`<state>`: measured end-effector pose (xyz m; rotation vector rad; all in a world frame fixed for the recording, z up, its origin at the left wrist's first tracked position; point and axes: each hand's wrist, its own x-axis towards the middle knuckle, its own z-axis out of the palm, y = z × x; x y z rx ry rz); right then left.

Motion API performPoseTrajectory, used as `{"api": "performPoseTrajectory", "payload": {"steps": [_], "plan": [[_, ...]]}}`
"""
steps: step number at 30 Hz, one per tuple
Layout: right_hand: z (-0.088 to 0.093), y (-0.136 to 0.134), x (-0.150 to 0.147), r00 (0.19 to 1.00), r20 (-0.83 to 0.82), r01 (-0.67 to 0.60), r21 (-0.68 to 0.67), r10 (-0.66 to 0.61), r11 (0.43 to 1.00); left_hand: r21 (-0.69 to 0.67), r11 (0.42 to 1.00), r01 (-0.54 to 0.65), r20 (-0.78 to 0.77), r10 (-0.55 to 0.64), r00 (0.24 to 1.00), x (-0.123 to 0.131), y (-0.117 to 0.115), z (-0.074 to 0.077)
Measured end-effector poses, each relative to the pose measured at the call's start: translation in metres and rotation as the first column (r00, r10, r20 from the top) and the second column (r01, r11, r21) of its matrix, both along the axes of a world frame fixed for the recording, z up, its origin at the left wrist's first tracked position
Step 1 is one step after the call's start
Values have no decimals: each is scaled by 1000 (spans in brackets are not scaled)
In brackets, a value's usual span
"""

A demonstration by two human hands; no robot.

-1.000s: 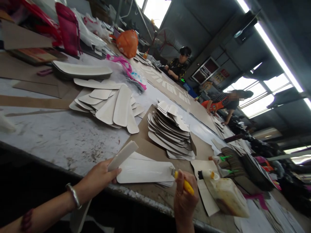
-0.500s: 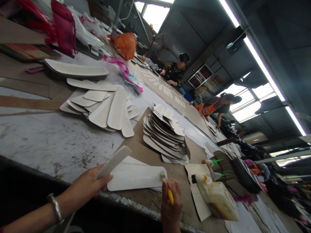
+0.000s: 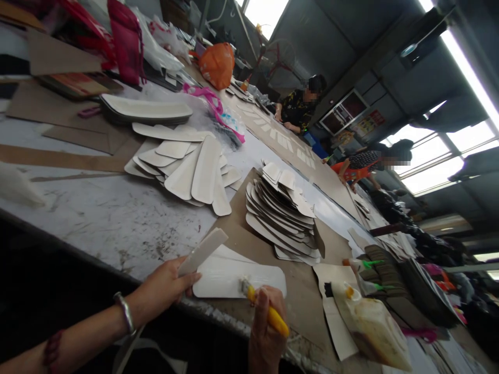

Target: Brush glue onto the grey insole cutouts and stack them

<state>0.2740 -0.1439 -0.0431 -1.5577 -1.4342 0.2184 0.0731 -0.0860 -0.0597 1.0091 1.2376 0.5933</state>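
Observation:
My left hand (image 3: 163, 288) is closed on a narrow white strip (image 3: 202, 251) that tilts up to the right over the table's near edge. My right hand (image 3: 265, 337) grips a yellow-handled brush (image 3: 267, 311), its tip resting on a flat white oblong piece (image 3: 237, 275) lying on brown cardboard (image 3: 304, 296). A silver bracelet circles my left wrist. More white pieces lie under the oblong one.
A fanned stack of cut pieces (image 3: 283, 215) sits behind the work; a spread of white oblongs (image 3: 187, 169) lies further left. A glue jug (image 3: 370, 324) lies at right with green-tipped bottles (image 3: 364, 265). Two people (image 3: 300, 106) work along the far side of the long table (image 3: 101, 218).
The brush tip has moved left from the right end of the oblong piece toward its middle. My left hand still holds the strip in about the same place; the camera shifted slightly.

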Motion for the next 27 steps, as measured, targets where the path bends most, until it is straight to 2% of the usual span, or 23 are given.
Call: {"api": "performPoseTrajectory", "payload": {"steps": [2, 5, 7, 9, 12, 15, 17, 20, 22, 25, 27], "plan": [[0, 1, -20, 967, -255, -15, -53, 1, 999, -12, 1000, -9, 14, 9, 1000, 0, 0, -2], [3, 7, -39, 831, -555, 5, -64, -40, 998, 12, 1000, -20, 48, 19, 999, -1, 0, -9], [2, 12, -43, 758, -649, 16, -83, -66, 996, 40, 999, -16, 58, 13, 998, -3, 1, -15], [0, 16, -44, 735, -674, -6, -116, -74, 993, 52, 999, -12, 64, 8, 998, -4, 1, -19], [-4, 18, -39, 810, -581, -9, -153, -82, 988, 40, 999, -18, 53, 16, 998, -4, 1, -26], [-2, 15, -35, 895, -426, 67, -164, -132, 984, 31, 999, -40, 47, 39, 998, -3, 0, -28], [0, 12, -37, 902, -410, 83, -142, -135, 986, 28, 998, -53, 48, 52, 997, -3, 0, -27], [-3, 11, -40, 890, -451, 7, -124, -62, 992, 22, 997, -68, 30, 67, 997, -2, -1, -22], [-7, 11, -34, 913, -406, -10, -140, -49, 990, 17, 997, -74, 16, 74, 997, -2, -2, -19], [-9, 11, -6, 975, -166, 126, -128, -147, 984, 10, 997, -74, 18, 74, 997, -2, -3, -16], [-5, 9, 19, 975, 27, 223, -68, -222, 972, 14, 997, -73, 30, 72, 997, -2, -3, -14]]}}
